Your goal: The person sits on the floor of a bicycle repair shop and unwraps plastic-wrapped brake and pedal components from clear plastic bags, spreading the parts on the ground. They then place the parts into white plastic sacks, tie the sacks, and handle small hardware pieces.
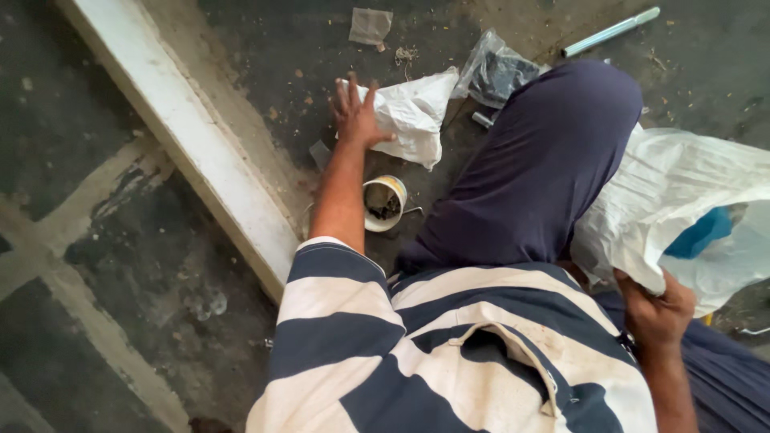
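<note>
Hands: right hand (658, 311) nearest cam, fist clenched on lower edge of big white sack (682, 200); left hand (357, 112) stretched fwd, fingers spread flat, pressing on small white bag (413, 116), not curled round it.
Big white sack: just above R hand, leaning vs bent knee in dark blue trousers (537, 168); blue item (702, 232) shows thru its open mouth. Woven-plastic look, limp, slick; prob light itself, weight depends on contents. Best grip: bunch a fold of rim, as R hand does.
Tin cup (385, 203): beside L forearm, betw arm and knee, on floor; dark bits inside, can't tell what. Stiff, small, tips easily; take by rim.
Small white bag: under L palm, crumpled, soft, thin; will slide on dusty concrete. Pinch a gathered corner.
Clear plastic bag (497, 72): past small bag, to R of L hand, dark contents; flimsy.
Pale rod (611, 32): farthest, well beyond both hands; rigid.
White beam (192, 144): left of L arm, runs diagonally.
</note>
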Motion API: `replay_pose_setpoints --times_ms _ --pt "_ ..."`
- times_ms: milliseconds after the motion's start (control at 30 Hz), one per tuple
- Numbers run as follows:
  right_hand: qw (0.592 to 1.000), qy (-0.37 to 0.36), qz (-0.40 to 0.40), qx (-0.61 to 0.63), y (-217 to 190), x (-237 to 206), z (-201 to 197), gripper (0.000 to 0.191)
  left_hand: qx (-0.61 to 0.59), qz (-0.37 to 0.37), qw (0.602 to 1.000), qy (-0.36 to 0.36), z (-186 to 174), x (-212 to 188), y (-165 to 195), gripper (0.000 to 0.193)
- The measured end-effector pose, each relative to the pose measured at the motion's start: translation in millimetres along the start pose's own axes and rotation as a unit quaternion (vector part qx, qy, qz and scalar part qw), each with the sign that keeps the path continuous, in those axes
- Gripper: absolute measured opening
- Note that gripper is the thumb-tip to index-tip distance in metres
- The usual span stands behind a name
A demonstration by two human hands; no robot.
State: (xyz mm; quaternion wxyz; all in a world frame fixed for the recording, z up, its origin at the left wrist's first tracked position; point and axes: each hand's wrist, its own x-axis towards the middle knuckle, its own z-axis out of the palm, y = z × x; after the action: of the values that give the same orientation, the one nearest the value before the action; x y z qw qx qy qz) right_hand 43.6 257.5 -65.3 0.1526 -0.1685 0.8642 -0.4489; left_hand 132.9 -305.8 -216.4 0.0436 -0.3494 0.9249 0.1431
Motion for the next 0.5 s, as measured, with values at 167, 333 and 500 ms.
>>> replay_pose_setpoints --times_ms 167,333,500 --pt "0.999 -0.014 0.014 -0.042 -14.7 7.2 11.5 0.019 -0.05 0.09 0.994 -0.023 2.6 9.6 2.0 0.023" --pt "0.999 -0.02 -0.01 -0.043 -28.6 14.6 9.6 0.019 -0.083 0.223 0.971 0.022 -23.6 16.7 -8.9 0.011" --pt "0.994 -0.047 -0.028 -0.099 -34.7 19.6 11.5 0.018 -0.127 0.229 0.964 0.041 -59.1 10.4 3.9 0.008"
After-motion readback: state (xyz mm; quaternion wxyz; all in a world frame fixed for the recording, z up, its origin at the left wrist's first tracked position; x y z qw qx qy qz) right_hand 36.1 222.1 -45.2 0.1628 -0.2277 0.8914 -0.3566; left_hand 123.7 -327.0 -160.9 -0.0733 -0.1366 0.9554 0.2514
